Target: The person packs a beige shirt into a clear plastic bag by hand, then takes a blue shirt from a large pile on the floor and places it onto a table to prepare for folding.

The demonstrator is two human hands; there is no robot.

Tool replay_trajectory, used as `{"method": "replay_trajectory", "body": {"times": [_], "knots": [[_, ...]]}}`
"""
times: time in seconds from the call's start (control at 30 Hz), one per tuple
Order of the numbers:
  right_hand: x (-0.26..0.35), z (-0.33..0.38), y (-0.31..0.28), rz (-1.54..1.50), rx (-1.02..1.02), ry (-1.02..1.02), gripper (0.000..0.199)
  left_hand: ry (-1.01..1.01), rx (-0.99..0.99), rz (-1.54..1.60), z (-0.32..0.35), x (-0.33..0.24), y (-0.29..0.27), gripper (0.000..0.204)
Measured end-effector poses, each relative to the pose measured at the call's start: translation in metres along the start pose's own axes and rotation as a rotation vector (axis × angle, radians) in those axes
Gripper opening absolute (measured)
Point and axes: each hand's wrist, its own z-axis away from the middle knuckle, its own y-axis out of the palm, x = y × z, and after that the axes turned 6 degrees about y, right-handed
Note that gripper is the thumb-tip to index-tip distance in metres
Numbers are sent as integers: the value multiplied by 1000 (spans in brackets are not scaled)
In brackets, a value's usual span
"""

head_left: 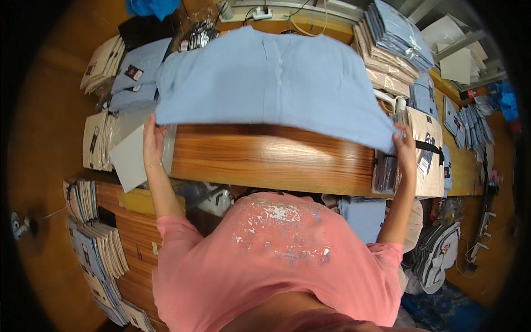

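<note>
A light blue shirt [232, 83] with a short row of buttons down its middle is spread wide over the wooden table. My left hand [154, 143] is closed on the left end of its near edge. At the opposite end of that edge, my right hand [405, 146] grips the corner. The near edge appears lifted and slightly blurred, with a shadow beneath it. A white card sheet [130, 160] lies beside my left wrist, partly over clear plastic.
The wooden tabletop [271, 157] shows between me and the shirt. Folded blue garments [141, 66] and beige ones [98, 141] lie at the left. Bagged stacks [390, 55] rise at the far right. A beige pile with a black strap [426, 146] sits by my right hand.
</note>
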Motion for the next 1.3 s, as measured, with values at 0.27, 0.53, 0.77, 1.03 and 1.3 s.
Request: {"method": "replay_trajectory", "body": {"times": [0.27, 0.53, 0.77, 1.03, 1.3], "knots": [[-44, 15, 75, 523, 91, -255, 34, 262, -144, -802, 82, 83, -7, 33], [-32, -78, 264, 422, 288, -750, 12, 547, 656, -1162, -3, 177, 162, 15], [-51, -104, 287, 500, 274, -598, 12, 510, 563, -1358, -31, 207, 174, 17], [-45, -113, 290, 562, 309, -580, 10, 435, 620, -1245, -47, 206, 179, 16], [-26, -116, 302, 552, 400, -391, 10, 299, 623, -1229, -56, 207, 189, 19]]}}
